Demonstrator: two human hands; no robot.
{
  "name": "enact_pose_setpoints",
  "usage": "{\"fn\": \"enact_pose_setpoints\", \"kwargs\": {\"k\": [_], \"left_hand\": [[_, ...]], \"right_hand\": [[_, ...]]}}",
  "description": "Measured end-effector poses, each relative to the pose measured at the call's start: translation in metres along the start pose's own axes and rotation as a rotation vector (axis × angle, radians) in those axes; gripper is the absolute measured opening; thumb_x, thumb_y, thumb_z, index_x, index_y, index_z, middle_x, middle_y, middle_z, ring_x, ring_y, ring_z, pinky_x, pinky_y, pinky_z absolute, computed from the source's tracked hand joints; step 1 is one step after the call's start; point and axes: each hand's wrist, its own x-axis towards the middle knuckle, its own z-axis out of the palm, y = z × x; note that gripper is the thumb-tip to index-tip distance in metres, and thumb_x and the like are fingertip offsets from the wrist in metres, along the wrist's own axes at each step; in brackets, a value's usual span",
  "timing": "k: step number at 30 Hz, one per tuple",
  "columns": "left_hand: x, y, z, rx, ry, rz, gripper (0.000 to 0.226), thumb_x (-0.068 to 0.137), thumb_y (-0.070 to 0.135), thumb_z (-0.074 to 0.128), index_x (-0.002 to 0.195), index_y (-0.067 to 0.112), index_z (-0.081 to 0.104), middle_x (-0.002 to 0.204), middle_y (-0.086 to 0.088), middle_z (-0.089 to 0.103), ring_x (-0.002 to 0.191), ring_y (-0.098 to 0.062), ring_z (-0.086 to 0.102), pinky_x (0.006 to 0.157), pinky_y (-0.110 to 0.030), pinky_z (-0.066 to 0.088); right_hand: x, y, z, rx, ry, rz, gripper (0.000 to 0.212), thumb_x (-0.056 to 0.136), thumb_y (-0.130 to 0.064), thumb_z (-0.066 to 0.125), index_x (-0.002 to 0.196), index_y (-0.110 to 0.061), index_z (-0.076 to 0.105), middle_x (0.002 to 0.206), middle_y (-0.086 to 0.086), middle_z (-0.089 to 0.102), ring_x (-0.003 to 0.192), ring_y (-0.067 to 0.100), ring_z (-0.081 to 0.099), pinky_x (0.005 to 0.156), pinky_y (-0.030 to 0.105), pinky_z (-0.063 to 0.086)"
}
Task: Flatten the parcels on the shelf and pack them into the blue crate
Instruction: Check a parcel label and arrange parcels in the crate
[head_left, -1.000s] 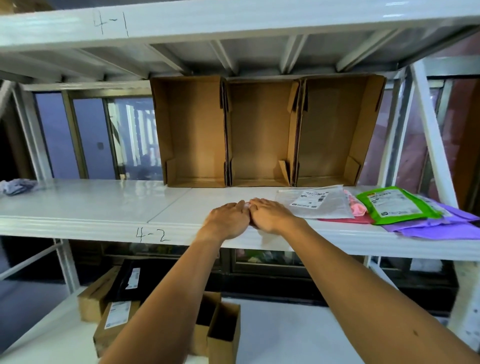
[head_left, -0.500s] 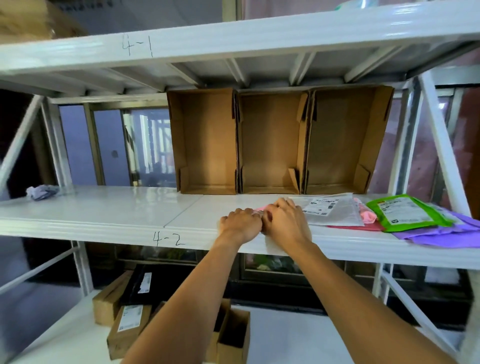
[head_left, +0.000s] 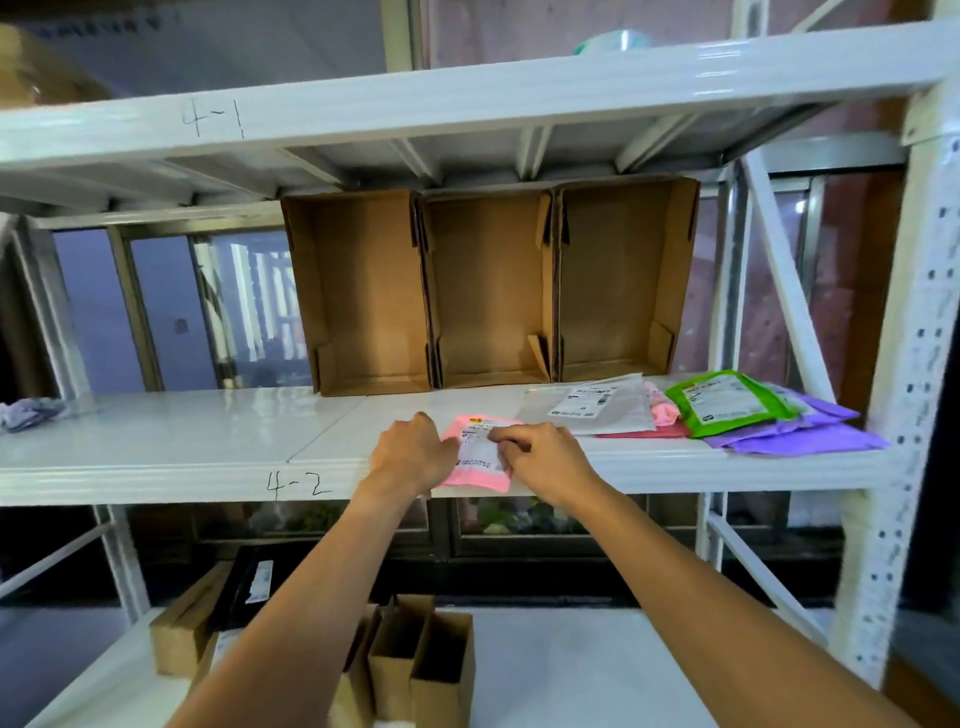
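Pink parcel (head_left: 480, 460) overhangs the near edge of the shelf (head_left: 182, 447), open surface to its left; my left hand (head_left: 410, 452) and right hand (head_left: 548, 460) grip its sides with curled fingers, now further apart than before.

3 empty cardboard boxes (head_left: 488, 291) stand side by side, open fronts facing forward. A crumpled purple-grey cloth (head_left: 28, 413) lies far left. Small brown cartons (head_left: 415, 660) stand below.

Gripping a pink parcel (head_left: 480, 460) with left hand (head_left: 410, 452) and right hand (head_left: 548, 460), right at the shelf's (head_left: 156, 452) front edge; more parcels (head_left: 727, 405) piled toward the right edge.
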Motion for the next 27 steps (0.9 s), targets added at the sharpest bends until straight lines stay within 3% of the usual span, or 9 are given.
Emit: {"fn": "enact_pose_setpoints", "kwargs": {"k": [4,6,9,13,16,19,21,24,27], "left_hand": [[-0.021,-0.001,0.006,-0.520,0.075,-0.103,0.031,0.093,0.034,0.068,0.115,0.017,0.054,0.102,-0.002,0.066,0.077,-0.013,0.064,0.062,-0.032,0.056],[-0.034,0.001,0.010,-0.788,0.039,-0.121,0.037,0.091,0.026,0.071,0.121,0.018,0.051,0.099,-0.003,0.072,0.079,-0.013,0.069,0.052,-0.025,0.051],[-0.057,0.006,0.022,-1.104,-0.084,-0.126,0.041,0.091,0.015,0.072,0.126,0.016,0.051,0.096,-0.005,0.076,0.085,-0.018,0.074,0.060,-0.026,0.055],[-0.079,0.008,0.048,-1.233,-0.052,-0.063,0.036,0.091,0.010,0.071,0.125,0.013,0.062,0.103,-0.005,0.076,0.088,-0.019,0.075,0.072,-0.031,0.060],[-0.099,0.012,0.074,-1.298,-0.105,-0.040,0.030,0.092,0.009,0.070,0.121,0.014,0.069,0.101,-0.001,0.078,0.088,-0.015,0.075,0.072,-0.025,0.060],[-0.115,0.017,0.098,-1.335,-0.199,-0.027,0.026,0.093,0.005,0.066,0.118,0.010,0.072,0.101,-0.001,0.078,0.091,-0.017,0.075,0.069,-0.020,0.057],[-0.124,0.021,0.115,-1.353,-0.274,-0.032,0.023,0.092,0.010,0.068,0.114,0.013,0.074,0.103,-0.004,0.078,0.094,-0.022,0.075,0.077,-0.029,0.058],[-0.136,0.024,0.146,-1.329,-0.365,-0.037,0.013,0.092,0.021,0.070,0.100,0.017,0.079,0.103,-0.004,0.078,0.097,-0.023,0.074,0.092,-0.041,0.056],[-0.154,0.027,0.178,-1.241,-0.468,-0.009,0.014,0.094,0.021,0.068,0.104,0.015,0.076,0.105,-0.001,0.077,0.101,-0.024,0.073,0.095,-0.044,0.056]], "right_hand": [[-0.017,0.004,-0.002,0.164,0.061,0.047,0.026,0.098,-0.027,0.060,0.121,-0.028,0.072,0.111,-0.008,0.072,0.083,0.009,0.065,0.069,0.028,0.058],[-0.029,0.008,0.000,0.185,0.204,0.045,0.026,0.096,-0.029,0.063,0.121,-0.025,0.070,0.113,-0.007,0.067,0.088,0.009,0.064,0.070,0.028,0.059],[-0.049,0.017,0.005,0.292,0.453,0.118,0.020,0.093,-0.028,0.068,0.111,-0.022,0.062,0.113,-0.007,0.056,0.097,0.007,0.061,0.077,0.029,0.058],[-0.075,0.031,0.004,0.662,0.423,0.299,0.026,0.092,-0.022,0.069,0.117,-0.019,0.061,0.118,-0.003,0.062,0.101,0.009,0.065,0.082,0.030,0.057],[-0.105,0.043,-0.006,0.867,0.332,0.361,0.018,0.097,-0.013,0.061,0.114,-0.011,0.065,0.106,0.000,0.073,0.090,0.007,0.070,0.067,0.017,0.054],[-0.131,0.062,-0.010,0.843,0.298,0.361,0.012,0.097,-0.010,0.059,0.103,-0.011,0.070,0.097,-0.002,0.076,0.085,0.007,0.071,0.068,0.017,0.054],[-0.146,0.076,-0.011,0.825,0.286,0.401,0.012,0.097,-0.011,0.059,0.103,-0.013,0.070,0.098,-0.002,0.077,0.089,0.011,0.071,0.077,0.024,0.056],[-0.166,0.100,-0.011,0.801,0.255,0.431,0.015,0.098,-0.011,0.058,0.110,-0.011,0.069,0.100,0.000,0.077,0.089,0.012,0.072,0.074,0.024,0.058],[-0.191,0.123,-0.006,0.723,0.219,0.474,0.016,0.099,-0.017,0.059,0.110,-0.017,0.070,0.100,-0.003,0.077,0.094,0.015,0.072,0.084,0.028,0.057]]}}
